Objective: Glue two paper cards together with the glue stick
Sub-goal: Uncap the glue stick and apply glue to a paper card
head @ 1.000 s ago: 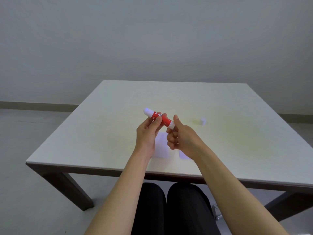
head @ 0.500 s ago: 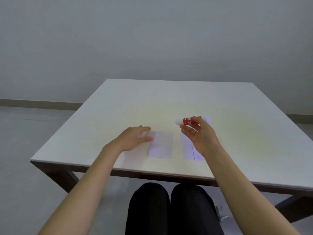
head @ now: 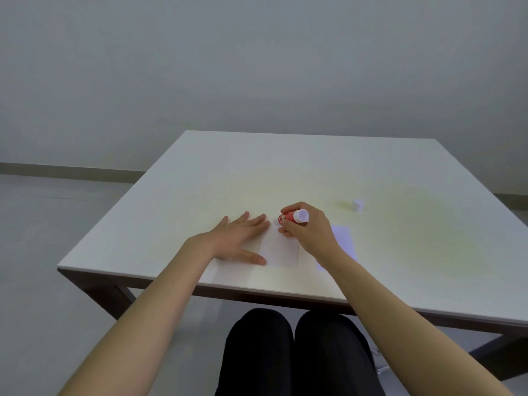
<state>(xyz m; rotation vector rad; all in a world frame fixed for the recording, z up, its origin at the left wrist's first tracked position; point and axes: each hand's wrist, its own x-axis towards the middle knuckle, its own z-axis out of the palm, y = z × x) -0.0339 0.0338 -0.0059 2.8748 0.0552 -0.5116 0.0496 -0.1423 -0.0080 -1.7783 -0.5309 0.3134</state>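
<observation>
Two white paper cards lie side by side near the table's front edge. My left hand [head: 238, 241] rests flat with fingers spread, its fingertips and thumb touching the left edge of the left card [head: 281, 251]. My right hand [head: 307, 228] grips the red glue stick [head: 294, 216], tilted, its lower end down at the far edge of the left card and its white end pointing up and right. The right card [head: 344, 238] is partly hidden under my right wrist. The glue stick's white cap [head: 357, 204] stands apart, farther back on the right.
The white table [head: 285, 172] has a dark frame and legs; its front edge is just above my knees. A grey wall and floor lie beyond it.
My left hand let go of the glue stick and went flat onto the table beside the left card. My right hand carried the stick right, then down onto the left card's far edge.
</observation>
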